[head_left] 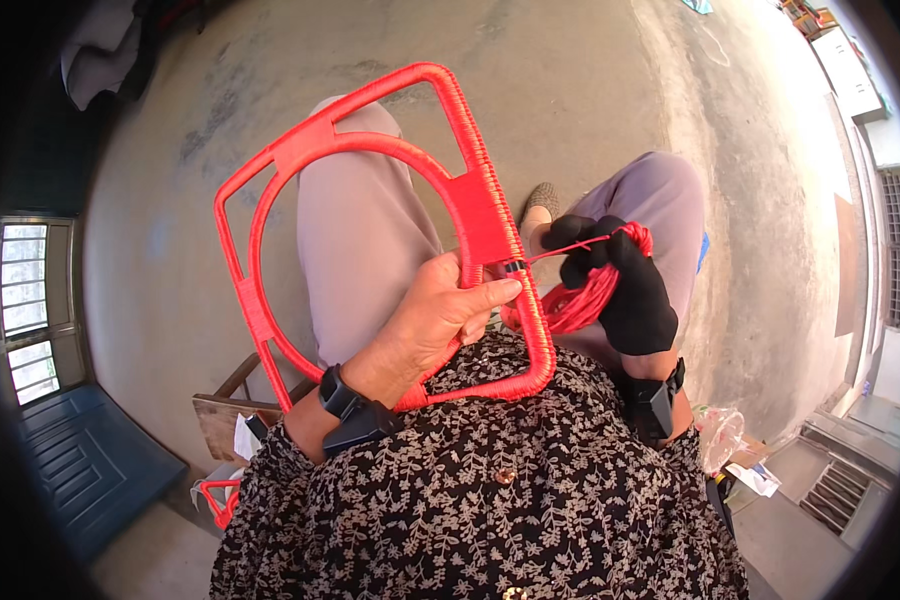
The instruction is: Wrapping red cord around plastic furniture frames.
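Red cord is wound all around the frame (482, 215) that I hold up over my lap, between my knees and my tummy. It has a square outside and a big round ring inside. My bare left hand (435, 308) has it by the side on my right. My thumb presses flat on the rim, and the other fingers bend in under it, so it is pinched tight. My right hand (638, 305) wears a black glove. Its fingers are curled shut around a loopy bundle of cord (585, 300). One thin strand (568, 248) runs tight from the frame to that hand, but I can't tell which fingers pinch it.

I think most of the winding is done, since nearly every bar I see is red. One small dark spot (514, 267) shows by my thumb, so I guess that bit is left. My hand hides some of the frame, so I can't be sure.

Under me is a grey, stained floor (540, 70). My shoe (542, 198) pokes out between my knees. Over on my left are a barred window (26, 285), a blue panel (90, 460) and something wooden (215, 420). On my right is a crinkly clear bag (718, 436).
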### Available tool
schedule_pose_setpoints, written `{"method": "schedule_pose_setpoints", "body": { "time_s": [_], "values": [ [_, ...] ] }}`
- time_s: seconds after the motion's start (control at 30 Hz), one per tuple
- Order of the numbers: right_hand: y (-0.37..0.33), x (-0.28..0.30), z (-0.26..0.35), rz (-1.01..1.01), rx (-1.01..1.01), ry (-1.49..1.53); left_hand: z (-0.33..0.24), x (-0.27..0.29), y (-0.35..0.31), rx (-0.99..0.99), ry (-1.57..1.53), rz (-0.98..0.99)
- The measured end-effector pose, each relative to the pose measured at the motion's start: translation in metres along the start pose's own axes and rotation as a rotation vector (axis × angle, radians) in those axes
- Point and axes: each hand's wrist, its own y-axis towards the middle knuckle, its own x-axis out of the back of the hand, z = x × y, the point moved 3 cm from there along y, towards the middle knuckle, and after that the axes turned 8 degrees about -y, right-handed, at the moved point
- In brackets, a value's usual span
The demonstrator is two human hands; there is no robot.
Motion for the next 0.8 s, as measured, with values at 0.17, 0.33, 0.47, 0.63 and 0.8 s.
{"method": "schedule_pose_setpoints", "body": {
  "time_s": [0.17,0.33,0.47,0.63,0.8],
  "values": [
    [-0.011,-0.024,0.009,0.139,-0.025,0.233,0.004,0.004,0.005,0.023,0.008,0.001],
    [-0.017,-0.016,0.024,0.062,-0.001,0.161,0.0,-0.006,0.008,0.012,-0.086,0.028],
    [-0.023,0.063,0.048,-0.334,0.262,-0.533,0.0,0.002,0.008,0.047,-0.096,0.013],
    [-0.096,0.266,0.09,-0.429,0.385,0.128,-0.001,0.002,0.006,0.094,-0.089,0.049],
    [-0.102,0.233,0.098,-0.88,0.232,-0.172,-0.003,0.005,0.006,0.048,-0.12,0.062]
  ]
}}
